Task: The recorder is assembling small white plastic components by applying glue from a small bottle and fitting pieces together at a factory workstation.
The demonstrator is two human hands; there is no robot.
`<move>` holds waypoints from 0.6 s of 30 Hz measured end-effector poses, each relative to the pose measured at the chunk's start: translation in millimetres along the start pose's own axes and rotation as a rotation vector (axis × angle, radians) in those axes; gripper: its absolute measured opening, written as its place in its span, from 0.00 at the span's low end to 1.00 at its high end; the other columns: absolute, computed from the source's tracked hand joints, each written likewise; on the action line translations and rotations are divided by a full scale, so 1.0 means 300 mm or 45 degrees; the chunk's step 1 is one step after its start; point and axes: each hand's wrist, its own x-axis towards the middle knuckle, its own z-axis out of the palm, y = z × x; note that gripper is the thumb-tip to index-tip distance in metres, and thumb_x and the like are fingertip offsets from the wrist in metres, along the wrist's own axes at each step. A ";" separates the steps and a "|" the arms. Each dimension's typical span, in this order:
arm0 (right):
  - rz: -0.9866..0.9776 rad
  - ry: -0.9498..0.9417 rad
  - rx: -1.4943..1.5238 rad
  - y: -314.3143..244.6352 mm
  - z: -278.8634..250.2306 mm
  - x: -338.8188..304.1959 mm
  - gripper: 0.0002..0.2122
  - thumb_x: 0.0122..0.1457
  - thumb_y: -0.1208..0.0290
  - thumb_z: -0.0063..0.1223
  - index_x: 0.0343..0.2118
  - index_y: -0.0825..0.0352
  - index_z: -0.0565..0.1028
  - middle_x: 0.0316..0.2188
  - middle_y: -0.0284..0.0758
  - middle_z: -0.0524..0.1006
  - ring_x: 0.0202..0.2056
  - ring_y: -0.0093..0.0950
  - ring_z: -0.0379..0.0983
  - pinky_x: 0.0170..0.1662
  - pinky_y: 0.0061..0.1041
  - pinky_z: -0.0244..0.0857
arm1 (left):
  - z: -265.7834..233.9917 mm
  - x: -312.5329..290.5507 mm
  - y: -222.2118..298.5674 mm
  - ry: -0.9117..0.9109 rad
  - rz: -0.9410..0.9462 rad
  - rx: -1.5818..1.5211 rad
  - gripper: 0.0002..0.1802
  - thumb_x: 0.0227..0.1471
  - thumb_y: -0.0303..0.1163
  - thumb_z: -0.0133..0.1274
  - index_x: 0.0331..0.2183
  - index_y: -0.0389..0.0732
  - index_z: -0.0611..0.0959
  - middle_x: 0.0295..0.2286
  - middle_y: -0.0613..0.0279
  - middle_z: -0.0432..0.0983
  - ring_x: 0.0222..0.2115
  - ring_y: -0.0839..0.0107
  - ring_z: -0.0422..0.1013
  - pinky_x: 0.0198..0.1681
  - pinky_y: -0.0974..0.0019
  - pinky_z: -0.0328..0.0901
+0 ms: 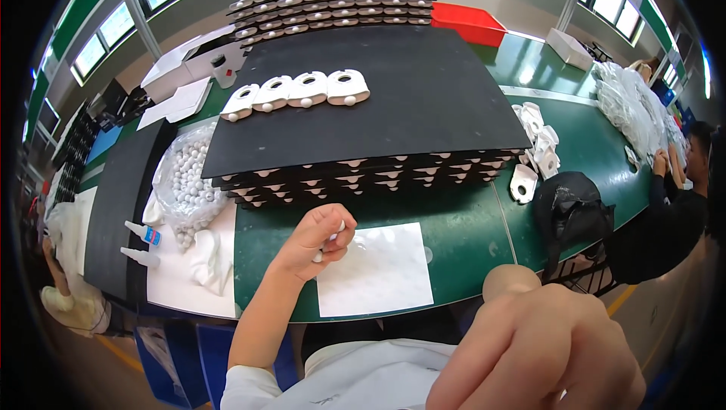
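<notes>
My left hand (pixel 314 240) is closed above the near edge of the green table, with small white balls (pixel 318 256) showing between its fingers. Beside it lies a blank white sheet of paper (pixel 378 274). Close to the camera at the lower right is my right hand (pixel 544 349), fingers curled in; whatever they may hold is hidden. Beyond both hands, a black board (pixel 423 119) tops a stack of boards and white parts. On it stand several white plastic parts (pixel 308 89) in a row, each with a round dark opening and a white ball at its front.
A clear bag of white balls (pixel 193 176) sits left, near two small glue bottles (pixel 144 234). Loose white parts (pixel 541 142) and a black backpack (pixel 571 210) are on the right. Behind are loaded boards (pixel 333 2) and a red bin (pixel 469 23). A co-worker (pixel 665 221) sits far right.
</notes>
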 end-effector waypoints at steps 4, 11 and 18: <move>0.021 0.038 0.037 -0.042 0.018 -0.022 0.03 0.48 0.71 0.54 0.25 0.63 0.73 0.24 0.29 0.74 0.23 0.23 0.67 0.23 0.19 0.62 | -0.001 0.002 -0.001 0.008 -0.027 -0.025 0.16 0.46 0.45 0.55 0.27 0.41 0.77 0.15 0.70 0.60 0.15 0.84 0.50 0.12 0.83 0.46; 0.071 0.107 0.150 -0.047 0.040 0.005 0.04 0.48 0.72 0.55 0.25 0.64 0.72 0.24 0.29 0.73 0.21 0.24 0.65 0.20 0.19 0.60 | -0.014 -0.006 -0.007 0.042 -0.037 -0.048 0.14 0.50 0.41 0.52 0.27 0.39 0.76 0.15 0.70 0.62 0.14 0.85 0.50 0.13 0.82 0.46; 0.121 0.179 0.234 -0.026 0.079 0.081 0.05 0.47 0.73 0.56 0.25 0.65 0.71 0.24 0.30 0.72 0.19 0.24 0.64 0.18 0.18 0.59 | -0.011 -0.005 -0.004 0.047 -0.042 -0.038 0.14 0.50 0.41 0.53 0.27 0.39 0.76 0.15 0.70 0.61 0.14 0.85 0.50 0.14 0.82 0.46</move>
